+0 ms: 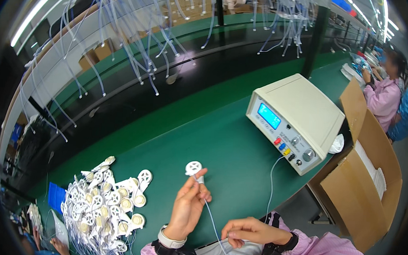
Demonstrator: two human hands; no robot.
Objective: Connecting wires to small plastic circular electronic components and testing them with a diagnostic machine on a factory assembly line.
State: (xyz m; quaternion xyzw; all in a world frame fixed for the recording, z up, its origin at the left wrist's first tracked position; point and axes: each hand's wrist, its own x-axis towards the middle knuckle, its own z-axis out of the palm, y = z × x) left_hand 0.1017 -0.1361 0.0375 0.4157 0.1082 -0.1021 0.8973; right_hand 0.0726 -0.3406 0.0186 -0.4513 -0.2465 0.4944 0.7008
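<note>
My left hand (189,205) is raised over the green table, its fingers pinched on a white plastic part with a spoked round wheel (194,168). From that part a thin grey-blue cable (212,221) runs down past my right hand toward my lap. My right hand (253,231) is low near the table's front edge, its fingers curled together. What lies in its fingers, if anything, is hidden. Left of my hands lies a heap of similar white wheeled parts (106,205) with tangled cables. A beige bench tester (295,121) with a lit blue screen stands to the right.
The tester's lead (271,187) drops behind my right wrist. An open cardboard box (366,191) stands at the right, beside the table (165,148). Many cables (139,44) hang from a rail above. A blue bin (57,197) sits behind the heap. Other people work at far right and lower left.
</note>
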